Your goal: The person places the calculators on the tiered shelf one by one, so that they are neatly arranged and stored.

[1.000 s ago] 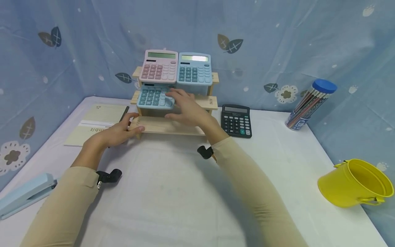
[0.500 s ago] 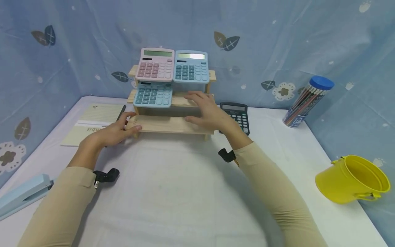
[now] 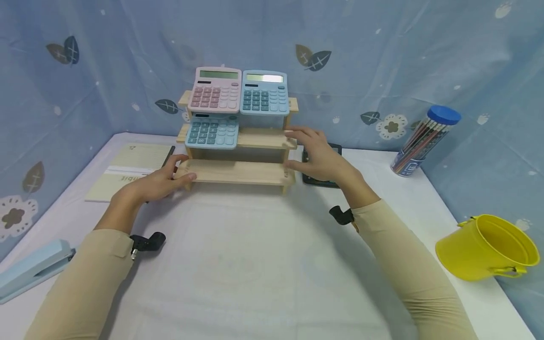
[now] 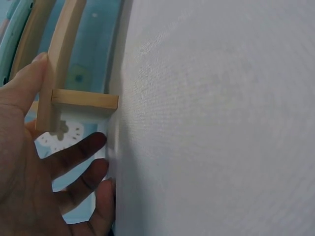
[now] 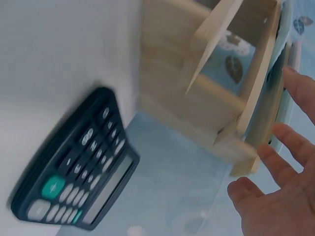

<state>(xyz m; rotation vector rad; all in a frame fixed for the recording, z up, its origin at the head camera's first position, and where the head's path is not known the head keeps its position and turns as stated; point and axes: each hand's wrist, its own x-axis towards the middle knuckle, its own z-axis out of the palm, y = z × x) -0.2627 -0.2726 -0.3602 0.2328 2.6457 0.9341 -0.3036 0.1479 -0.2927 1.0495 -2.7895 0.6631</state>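
Hands first, since that's where the action is. The left hand (image 3: 154,183) is holding the left end of the bottom step of the wooden stepped rack (image 3: 238,171); in the left wrist view the thumb (image 4: 24,81) lies along the rack's wooden edge (image 4: 61,59) while the other fingers curl loosely round underneath, so it's a light grasp rather than a clench. The right hand (image 3: 320,158) is spread wide, fingers straight and apart, hovering at the right end of the rack and holding nothing. From the head view it sits right in front of the black calculator (image 3: 318,178), covering most of it. In the right wrist view the fingertips (image 5: 280,162) are just beside the rack's end post (image 5: 256,113), and I honestly can't tell if they touch it or not. The black calculator (image 5: 74,172) lies flat on the table just beside the rack's right side.

The rack itself stands at the back middle of the white table (image 3: 255,264). Top step has a pink calculator (image 3: 216,89) and a blue calculator (image 3: 264,92) side by side, and a second blue calculator (image 3: 211,131) sits on the left half of the middle step. The bottom step is bare wood.

Around it: notebook (image 3: 129,170) to the left, blue stapler (image 3: 34,267) near the left edge, pencil tube (image 3: 422,141) and a tipped yellow bucket (image 3: 488,248) off to the right.
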